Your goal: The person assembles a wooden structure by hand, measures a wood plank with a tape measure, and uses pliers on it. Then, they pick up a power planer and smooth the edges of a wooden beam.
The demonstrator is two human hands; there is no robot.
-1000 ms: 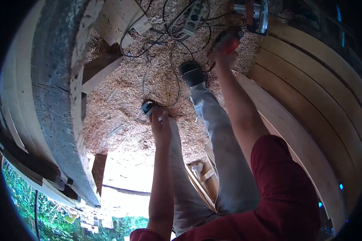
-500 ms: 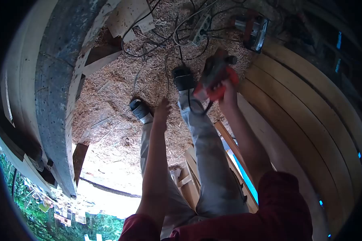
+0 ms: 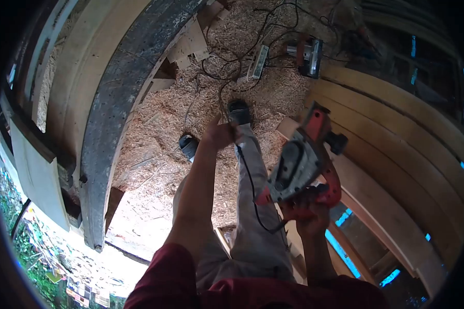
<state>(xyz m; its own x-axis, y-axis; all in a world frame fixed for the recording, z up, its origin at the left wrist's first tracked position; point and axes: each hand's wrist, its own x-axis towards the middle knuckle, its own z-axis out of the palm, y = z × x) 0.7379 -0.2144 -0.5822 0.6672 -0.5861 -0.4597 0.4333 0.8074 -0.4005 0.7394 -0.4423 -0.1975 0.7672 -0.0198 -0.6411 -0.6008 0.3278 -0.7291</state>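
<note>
My right hand (image 3: 313,213) is closed round the rear handle of a red and grey electric planer (image 3: 299,162), held up off the floor beside the stacked boards. The planer is tilted, its side cover facing me and its dark front knob pointing right. A black power cord (image 3: 249,177) loops from the back of the planer up to my left hand (image 3: 221,134). That hand is closed about the cord, in front of my right shoe; its fingertips are partly hidden.
Wood shavings (image 3: 160,121) cover the floor. A power strip (image 3: 258,62) with tangled cords lies ahead, near another power tool (image 3: 310,55). Long planks (image 3: 386,129) curve along the right; a thick weathered beam (image 3: 118,87) runs along the left. Scrap boards (image 3: 189,44) lie beyond it.
My right hand has brought the planer nearer to me and to the right, turning its side into view. My left hand has moved right and is now at the cord. The view has shifted.
</note>
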